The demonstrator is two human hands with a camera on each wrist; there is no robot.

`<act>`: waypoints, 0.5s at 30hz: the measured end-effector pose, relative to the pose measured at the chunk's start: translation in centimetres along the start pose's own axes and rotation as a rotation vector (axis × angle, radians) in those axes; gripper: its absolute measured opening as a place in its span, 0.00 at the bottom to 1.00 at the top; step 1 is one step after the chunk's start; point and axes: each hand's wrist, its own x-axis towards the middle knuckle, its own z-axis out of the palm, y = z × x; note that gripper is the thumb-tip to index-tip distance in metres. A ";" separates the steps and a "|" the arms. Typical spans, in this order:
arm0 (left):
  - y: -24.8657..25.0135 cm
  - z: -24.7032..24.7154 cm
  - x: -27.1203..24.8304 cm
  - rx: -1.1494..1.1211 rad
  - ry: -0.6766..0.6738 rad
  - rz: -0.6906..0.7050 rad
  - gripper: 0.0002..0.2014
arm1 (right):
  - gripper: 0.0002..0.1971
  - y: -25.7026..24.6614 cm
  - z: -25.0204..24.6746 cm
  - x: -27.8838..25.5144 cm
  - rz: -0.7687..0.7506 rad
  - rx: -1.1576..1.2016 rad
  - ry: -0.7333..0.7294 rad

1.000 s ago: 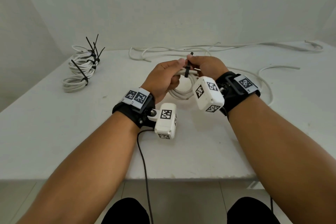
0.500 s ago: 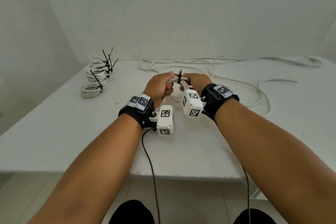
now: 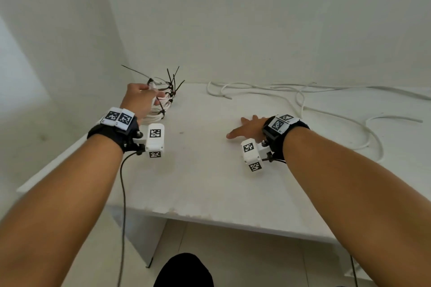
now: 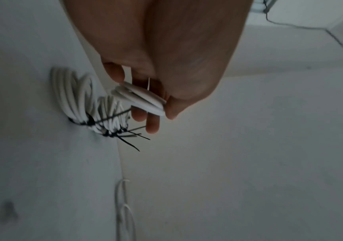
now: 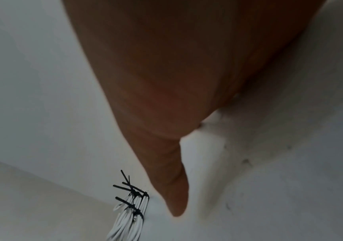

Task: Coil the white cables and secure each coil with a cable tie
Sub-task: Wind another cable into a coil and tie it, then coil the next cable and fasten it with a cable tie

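Observation:
My left hand [image 3: 149, 91] pinches a freshly tied white cable coil [image 3: 155, 86] just above the pile of tied coils [image 3: 161, 110] at the table's back left. In the left wrist view the thumb and fingers grip the coil's strands [image 4: 141, 99], with the pile [image 4: 79, 97] and its black tie tails [image 4: 129, 143] right beside them. A long black tie tail [image 3: 135, 72] sticks out to the left of the held coil. My right hand [image 3: 242, 127] hovers flat and open, holding nothing, over the middle of the table.
Loose white cables [image 3: 303, 105] sprawl across the back and right of the white table [image 3: 198, 182]. Walls close in behind and to the left. A black cord [image 3: 122, 193] hangs from my left wrist over the table's front edge.
Both hands held the coil and tie at the table's centre. Now the left hand has carried the coil to the back-left pile, and the right hand has let go and opened.

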 end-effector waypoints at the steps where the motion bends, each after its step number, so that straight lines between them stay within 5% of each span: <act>1: -0.8 -0.6 0.8 0.062 0.025 -0.014 0.07 | 0.52 0.1 0.1 0.1 0.003 -0.007 0.002; 6: -2.7 -2.1 3.2 0.440 0.073 -0.070 0.18 | 0.53 0.1 0.8 1.0 0.019 -0.091 0.045; 15: -2.7 -0.6 3.4 0.791 -0.098 0.082 0.07 | 0.54 0.3 0.9 1.9 0.032 -0.153 0.050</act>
